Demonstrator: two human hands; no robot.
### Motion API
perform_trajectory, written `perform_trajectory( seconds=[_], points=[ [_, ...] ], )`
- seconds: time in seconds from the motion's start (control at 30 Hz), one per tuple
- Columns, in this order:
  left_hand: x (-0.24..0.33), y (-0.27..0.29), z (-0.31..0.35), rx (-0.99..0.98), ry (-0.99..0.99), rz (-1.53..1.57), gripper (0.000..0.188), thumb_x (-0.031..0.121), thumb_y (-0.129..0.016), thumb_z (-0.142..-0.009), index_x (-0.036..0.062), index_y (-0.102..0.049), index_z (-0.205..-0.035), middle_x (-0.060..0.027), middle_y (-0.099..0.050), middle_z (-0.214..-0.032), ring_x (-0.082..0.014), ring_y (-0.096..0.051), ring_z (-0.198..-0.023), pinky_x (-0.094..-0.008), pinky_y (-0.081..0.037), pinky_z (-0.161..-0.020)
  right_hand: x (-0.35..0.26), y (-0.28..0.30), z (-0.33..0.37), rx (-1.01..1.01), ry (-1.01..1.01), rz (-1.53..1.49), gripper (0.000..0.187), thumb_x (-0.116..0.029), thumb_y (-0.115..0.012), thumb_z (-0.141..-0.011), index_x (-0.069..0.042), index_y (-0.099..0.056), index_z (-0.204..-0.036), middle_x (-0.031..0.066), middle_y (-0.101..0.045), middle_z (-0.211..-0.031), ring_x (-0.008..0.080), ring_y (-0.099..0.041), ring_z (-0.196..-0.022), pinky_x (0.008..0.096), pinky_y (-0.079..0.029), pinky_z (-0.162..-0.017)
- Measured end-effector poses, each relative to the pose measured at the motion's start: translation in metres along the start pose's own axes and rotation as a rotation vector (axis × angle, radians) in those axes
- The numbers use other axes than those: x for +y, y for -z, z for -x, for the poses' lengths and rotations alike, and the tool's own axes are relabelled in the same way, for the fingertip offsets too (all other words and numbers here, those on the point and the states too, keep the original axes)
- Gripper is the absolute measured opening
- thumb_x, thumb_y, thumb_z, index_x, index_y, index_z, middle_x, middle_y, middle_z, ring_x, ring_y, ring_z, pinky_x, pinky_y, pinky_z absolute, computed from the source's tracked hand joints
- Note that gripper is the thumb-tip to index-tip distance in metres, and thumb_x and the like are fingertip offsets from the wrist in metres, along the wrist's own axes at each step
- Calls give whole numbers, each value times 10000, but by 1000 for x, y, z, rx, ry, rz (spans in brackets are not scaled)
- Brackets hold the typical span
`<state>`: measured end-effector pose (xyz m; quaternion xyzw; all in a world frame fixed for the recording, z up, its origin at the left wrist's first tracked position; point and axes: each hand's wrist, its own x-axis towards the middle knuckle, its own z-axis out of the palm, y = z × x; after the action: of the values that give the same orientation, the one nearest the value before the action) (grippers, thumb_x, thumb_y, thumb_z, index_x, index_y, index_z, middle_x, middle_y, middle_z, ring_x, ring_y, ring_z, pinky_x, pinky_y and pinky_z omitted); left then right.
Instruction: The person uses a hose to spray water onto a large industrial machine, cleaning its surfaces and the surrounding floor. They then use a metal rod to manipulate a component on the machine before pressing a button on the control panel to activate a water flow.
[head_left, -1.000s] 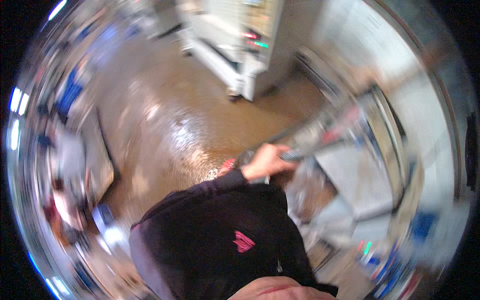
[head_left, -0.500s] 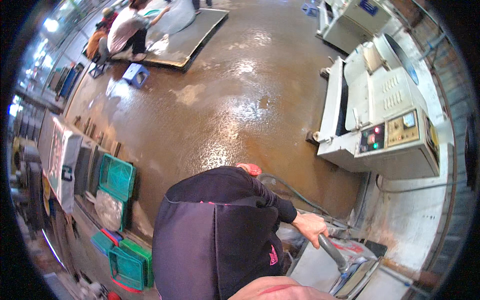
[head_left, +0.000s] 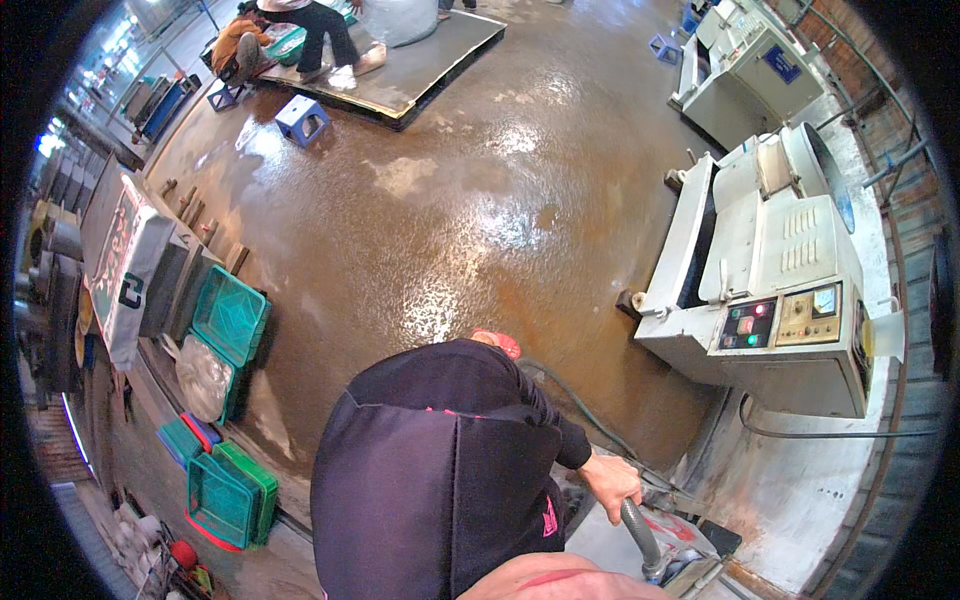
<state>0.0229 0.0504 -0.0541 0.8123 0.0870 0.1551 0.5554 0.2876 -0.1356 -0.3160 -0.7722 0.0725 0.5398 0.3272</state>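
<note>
My right hand (head_left: pixel 612 484), at the end of a dark sleeve (head_left: pixel 560 440), is closed around the upper end of a thick grey curved hose (head_left: pixel 641 535). The hose bends down to a metal fitting on light-coloured equipment (head_left: pixel 600 540) at the lower right; my body hides part of it. My left hand does not show. Beyond my dark clothing (head_left: pixel 400 480), a foot in a red sandal (head_left: pixel 508 345) rests on the wet floor.
White machines with a control panel (head_left: pixel 780 318) line the right side. A green hose (head_left: pixel 570 393) crosses the floor. Green baskets (head_left: pixel 222 500) stand at left. Farther off are a blue stool (head_left: pixel 302 120) and people on a low platform (head_left: pixel 430 85).
The view has shifted, and the surroundings appear displaced. At the platform, the person in a pale top has gone from crouching to being on their feet. My right hand keeps hold of the hose.
</note>
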Motion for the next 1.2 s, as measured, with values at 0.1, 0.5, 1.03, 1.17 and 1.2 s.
perform_trajectory(
  seconds=[0.1, 0.5, 1.03, 1.17, 1.2],
  points=[
    [2, 0, 0, 1, 8, -11, 301, 335, -665, -586, 64, -560, -665, -102, -561, -594, -290, -557, -608, -405, -412, -542, -4, 3, -2, -7, 4, 10, 252, -295, -514, -804, -124, -517, -989, 30, -491, -722, 215, -511, -643, 416, -464, -606],
    [0, -4, 2, -4, -106, -24, 303, 348, -669, -582, 82, -571, -689, -149, -575, -626, -323, -576, -635, -434, -440, -559, 71, 22, 25, -5, -5, -171, 246, -295, -549, -794, -128, -520, -972, 21, -493, -714, 202, -513, -634, 409, -472, -611],
    [-8, -14, -10, -127, 192, 63, 259, 236, -717, -680, 18, -576, -684, -9, -468, -519, -43, -409, -527, -246, -372, -485, 333, -163, 142, 332, -268, -856, 245, -296, -597, -780, -133, -523, -948, 9, -496, -702, 185, -516, -623, 399, -481, -616],
    [0, -20, -8, -201, 178, 79, 200, 172, -709, -690, 17, -598, -747, 24, -508, -587, -37, -418, -556, -220, -367, -501, 383, -181, 134, 234, -39, -694, 149, -291, -558, -775, -142, -551, -775, 28, -470, -586, 162, -473, -504, 361, -454, -498],
    [-2, -21, -8, -224, 175, 70, 182, 143, -704, -695, 15, -611, -785, 35, -531, -621, -37, -424, -569, -211, -366, -510, 382, -182, 134, 264, -95, -728, 180, -294, -560, -782, -127, -545, -846, 41, -493, -652, 184, -506, -576, 376, -474, -542]
  ],
)
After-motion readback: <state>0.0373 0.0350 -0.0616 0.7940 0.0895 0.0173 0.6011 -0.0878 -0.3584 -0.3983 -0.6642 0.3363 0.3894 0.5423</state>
